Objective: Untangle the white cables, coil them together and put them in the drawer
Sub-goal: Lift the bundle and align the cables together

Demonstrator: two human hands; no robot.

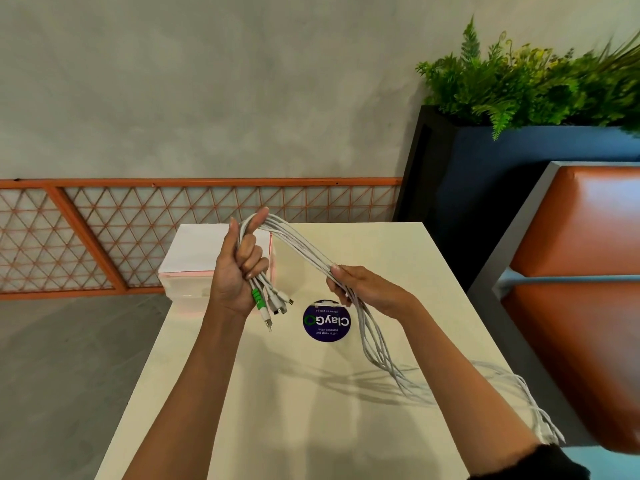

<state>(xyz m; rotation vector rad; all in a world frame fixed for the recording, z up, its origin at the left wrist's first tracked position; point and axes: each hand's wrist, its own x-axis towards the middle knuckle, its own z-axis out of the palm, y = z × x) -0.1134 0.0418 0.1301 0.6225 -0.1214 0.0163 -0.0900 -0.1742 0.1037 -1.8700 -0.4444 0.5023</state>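
Both hands hold the white cables (298, 244) above the desk (311, 410): the left hand (239, 268) is fisted round the bundle near its hanging plug ends, and the right hand (360, 287) pinches the strands further along. Judged untangled and gathered; coiling and stowing remain. The tail ends at the desk's right edge are blurred. The white box (194, 268) behind may be the drawer; no opening shows.

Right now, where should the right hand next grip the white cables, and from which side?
Probably the slack stretch just below the right hand, from above, fingers around all strands: there the white cables run parallel, while their far ends splay past the table edge.
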